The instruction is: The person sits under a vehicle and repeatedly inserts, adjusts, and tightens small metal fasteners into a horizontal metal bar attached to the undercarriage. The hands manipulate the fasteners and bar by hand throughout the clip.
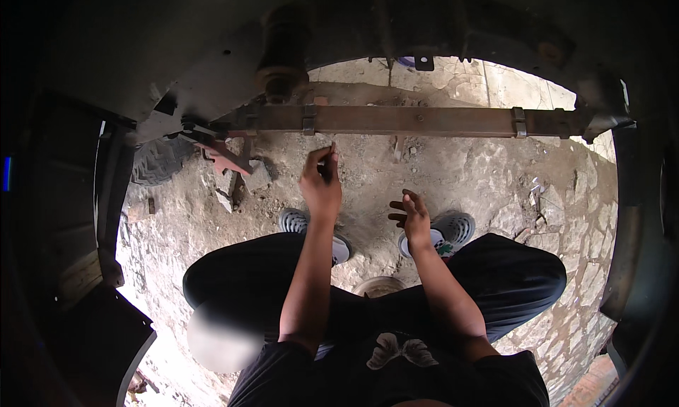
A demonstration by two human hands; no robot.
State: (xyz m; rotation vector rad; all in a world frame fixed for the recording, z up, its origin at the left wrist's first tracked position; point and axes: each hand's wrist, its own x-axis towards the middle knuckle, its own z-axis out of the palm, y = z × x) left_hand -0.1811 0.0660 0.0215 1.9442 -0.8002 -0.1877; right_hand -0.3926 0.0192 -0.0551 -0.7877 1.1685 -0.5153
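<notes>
A long rusty leaf spring (417,121) runs crosswise in front of me, with a metal clip (309,120) toward its left end and a second clip (520,123) toward its right. Just below the left clip is my left hand (322,184), its fingers curled and the thumb and fingertip pinched together. Whatever it may hold there is too small to make out. My right hand (416,219) hovers lower and farther right, apart from the spring. Its fingers are spread and nothing is in them.
Dark vehicle bodywork (438,21) arches overhead and closes in on both sides. At left, a reddish metal bracket (230,158) stands near a tyre (159,159) and broken stones (226,188). My shoes (453,228) rest on rough, dusty ground, with a round object (380,287) between them.
</notes>
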